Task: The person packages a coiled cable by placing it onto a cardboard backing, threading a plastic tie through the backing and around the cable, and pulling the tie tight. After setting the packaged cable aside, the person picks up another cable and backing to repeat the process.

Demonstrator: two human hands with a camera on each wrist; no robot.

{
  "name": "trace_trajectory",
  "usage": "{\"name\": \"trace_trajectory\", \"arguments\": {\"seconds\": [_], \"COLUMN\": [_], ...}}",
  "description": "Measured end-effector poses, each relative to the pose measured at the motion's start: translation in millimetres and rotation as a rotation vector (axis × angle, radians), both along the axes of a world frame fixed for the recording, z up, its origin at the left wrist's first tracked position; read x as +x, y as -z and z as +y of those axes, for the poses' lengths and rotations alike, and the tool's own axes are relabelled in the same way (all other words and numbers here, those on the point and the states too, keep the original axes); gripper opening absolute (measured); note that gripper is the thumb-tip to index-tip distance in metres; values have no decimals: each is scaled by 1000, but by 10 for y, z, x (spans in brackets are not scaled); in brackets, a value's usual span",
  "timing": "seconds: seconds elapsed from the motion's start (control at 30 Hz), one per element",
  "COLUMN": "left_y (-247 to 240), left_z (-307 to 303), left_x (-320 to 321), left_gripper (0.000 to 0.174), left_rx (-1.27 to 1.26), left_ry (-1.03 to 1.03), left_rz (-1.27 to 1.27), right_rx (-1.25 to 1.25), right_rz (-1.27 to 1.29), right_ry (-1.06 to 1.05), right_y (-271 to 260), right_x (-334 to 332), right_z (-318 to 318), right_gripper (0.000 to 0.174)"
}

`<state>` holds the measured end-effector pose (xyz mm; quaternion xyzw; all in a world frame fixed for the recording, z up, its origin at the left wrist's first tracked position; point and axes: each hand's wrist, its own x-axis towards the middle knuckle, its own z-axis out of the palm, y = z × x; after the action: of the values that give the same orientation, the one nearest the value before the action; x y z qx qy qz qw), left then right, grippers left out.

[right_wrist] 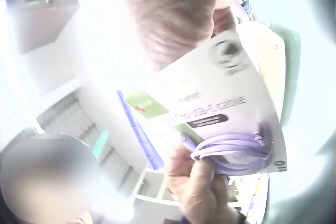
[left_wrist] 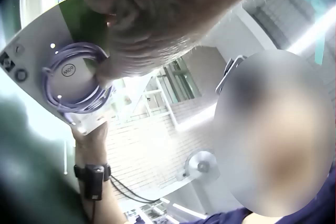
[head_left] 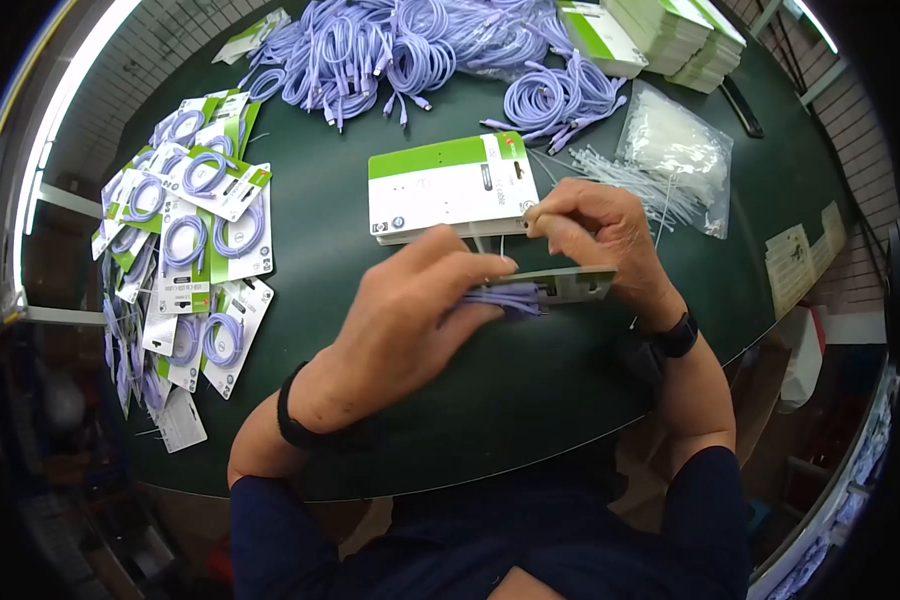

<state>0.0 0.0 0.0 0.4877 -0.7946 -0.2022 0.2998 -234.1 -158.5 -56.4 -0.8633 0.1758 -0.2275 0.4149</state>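
My left hand [head_left: 395, 305] grips a printed packaging card [head_left: 582, 284], tilted nearly edge-on in the head view. On the card lies a coiled lilac USB-C cable [right_wrist: 231, 153], with the left thumb over the coil. White strips [head_left: 503, 245] stick up by the card's far side, near the left fingertips. Thumb and index finger of my right hand [head_left: 610, 235] are pinched together just beyond the card's right end. A thin white cable tie [left_wrist: 65, 157] hangs by that hand in the left wrist view; the right fingers hide where it is held.
A stack of flat cards [head_left: 445, 185] lies just beyond the hands. Finished-looking carded cables [head_left: 185, 240] pile up at left. Loose lilac cables [head_left: 370, 50] heap at the back. Cable ties [head_left: 635, 185] spill from a clear bag [head_left: 685, 150] at right, near card stacks [head_left: 660, 40].
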Motion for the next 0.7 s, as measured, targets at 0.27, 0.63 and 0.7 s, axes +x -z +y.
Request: {"name": "trace_trajectory", "arguments": {"seconds": [0.27, 0.63, 0.7], "left_y": [126, 336, 343], "left_z": [-176, -236, -289], "left_x": [12, -80, -120], "left_gripper": [35, 52, 50], "left_rx": [104, -157, -189], "left_ry": [-351, -350, -327], "left_rz": [994, 584, 564], "right_rx": [626, 599, 529], "right_rz": [-495, -337, -337], "right_ry": [114, 155, 110], "right_y": [-129, -134, -180], "right_x": [125, 313, 326], "right_z": [184, 511, 536], "right_gripper": [39, 37, 38]}}
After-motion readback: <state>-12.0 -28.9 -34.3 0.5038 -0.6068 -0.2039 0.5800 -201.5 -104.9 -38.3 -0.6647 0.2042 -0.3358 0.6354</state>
